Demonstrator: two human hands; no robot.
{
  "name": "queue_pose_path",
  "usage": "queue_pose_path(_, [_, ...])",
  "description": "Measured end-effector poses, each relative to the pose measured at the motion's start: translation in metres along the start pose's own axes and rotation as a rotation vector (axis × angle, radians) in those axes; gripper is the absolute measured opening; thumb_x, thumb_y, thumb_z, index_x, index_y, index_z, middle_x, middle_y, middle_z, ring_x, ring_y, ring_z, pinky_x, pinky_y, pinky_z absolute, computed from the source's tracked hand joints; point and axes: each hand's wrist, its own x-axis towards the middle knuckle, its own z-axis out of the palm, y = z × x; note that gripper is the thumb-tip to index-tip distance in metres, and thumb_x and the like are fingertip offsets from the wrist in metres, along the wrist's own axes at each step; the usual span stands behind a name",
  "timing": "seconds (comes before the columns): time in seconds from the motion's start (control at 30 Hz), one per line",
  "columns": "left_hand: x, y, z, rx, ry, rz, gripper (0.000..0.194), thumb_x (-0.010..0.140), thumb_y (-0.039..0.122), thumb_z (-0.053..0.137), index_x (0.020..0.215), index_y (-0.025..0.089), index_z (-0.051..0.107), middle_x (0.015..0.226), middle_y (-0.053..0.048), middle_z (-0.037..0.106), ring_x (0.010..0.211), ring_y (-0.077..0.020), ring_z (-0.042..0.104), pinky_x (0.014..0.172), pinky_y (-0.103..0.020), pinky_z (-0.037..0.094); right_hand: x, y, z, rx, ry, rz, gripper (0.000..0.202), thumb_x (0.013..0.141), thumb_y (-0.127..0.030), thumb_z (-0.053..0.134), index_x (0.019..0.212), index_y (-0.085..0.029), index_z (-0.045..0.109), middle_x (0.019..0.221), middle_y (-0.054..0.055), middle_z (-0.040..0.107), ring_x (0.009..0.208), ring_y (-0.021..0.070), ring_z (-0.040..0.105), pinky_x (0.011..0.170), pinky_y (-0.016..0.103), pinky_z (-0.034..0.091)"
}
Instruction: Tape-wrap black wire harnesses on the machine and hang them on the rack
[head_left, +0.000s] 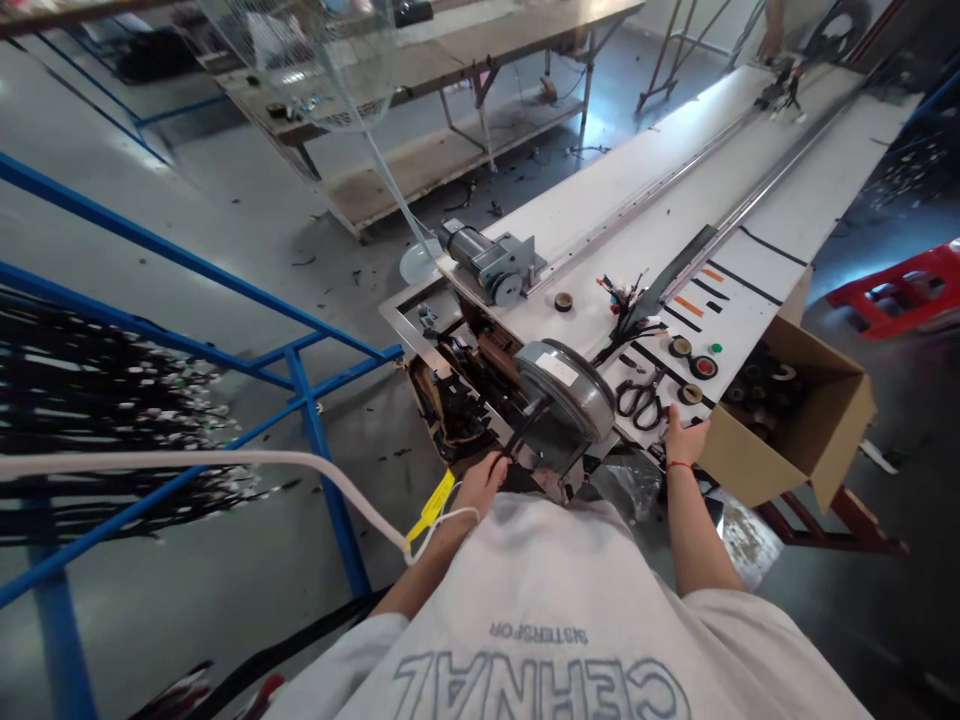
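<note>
My left hand [484,482] is at the near end of the long white workbench [637,200], its fingers closed around the end of a dark rod [525,425] beside a large grey reel [566,390]. At the bench's near right corner, my right hand [684,440] grips the edge, some of its fingers hidden. Just beyond it lie a roll of tape [690,394] and black-handled scissors [640,402]. A wire bundle [626,310] with loose ends rests past the reel. A yellow tag [431,508] hangs on a pale hose by my left wrist.
Left of me stands a blue metal rack [307,390] with hanging black cables [112,400]. An open cardboard box [795,430] with tape rolls is at the right, near a red plastic stool [900,290]. A motor [487,260] sits on the bench; a fan [330,60] stands behind.
</note>
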Motion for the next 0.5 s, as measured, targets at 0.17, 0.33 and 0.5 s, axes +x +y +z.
queue_pose_path(0.17, [0.016,0.011,0.005,0.034,0.027,0.059,0.039,0.095,0.044,0.035,0.088,0.017,0.063,0.068,-0.004,0.064,0.065,-0.0186,0.062,0.069,-0.029,0.049,0.003,0.007,0.003,0.043,0.017,-0.039,0.093,0.076,-0.064,0.061,0.141,-0.003,0.036,0.138,0.029,0.046,0.127,0.0403,0.046,0.106,0.049,0.035])
queue_pose_path(0.33, [0.035,0.022,0.012,0.045,0.044,0.082,0.032,0.093,0.039,0.043,0.098,0.017,0.066,0.082,-0.007,0.071,0.078,-0.0207,0.067,0.078,-0.030,0.050,0.003,0.008,0.003,0.055,0.018,-0.030,0.091,0.074,-0.064,0.062,0.139,-0.004,0.039,0.134,0.028,0.050,0.124,0.0399,0.048,0.104,0.049,0.037])
queue_pose_path(0.5, [0.045,0.019,0.010,0.160,-0.010,0.093,0.031,0.086,0.041,0.054,0.099,0.016,0.066,0.090,-0.009,0.072,0.083,-0.0222,0.067,0.079,-0.030,0.050,-0.002,0.004,0.001,0.031,0.015,-0.038,0.093,0.077,-0.063,0.059,0.143,-0.002,0.034,0.141,0.029,0.043,0.129,0.0404,0.044,0.108,0.050,0.034])
